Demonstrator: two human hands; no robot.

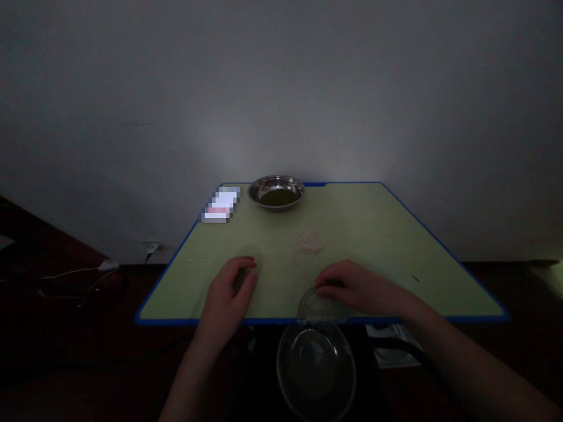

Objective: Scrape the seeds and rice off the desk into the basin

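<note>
My right hand [347, 284] is closed, thumb and fingers pinched at the rim of a clear round dish or lid [314, 306] by the table's front edge. Just below that edge is a shiny metal bowl [314, 372]; what lies in it is too dark to make out. Beyond my right hand, a small loose heap of pale grains [310, 241] lies on the table. My left hand [231, 290] is over the left part of the table, fingers curled with a gap to the thumb and nothing between them.
The pale green table [373, 228] has a blue edge and stands against a grey wall. At its back is a steel bowl [276, 193] with dark green contents. A blurred-out bright screen [222, 204] lies at the left. A small brown sliver [416, 278] is at the right.
</note>
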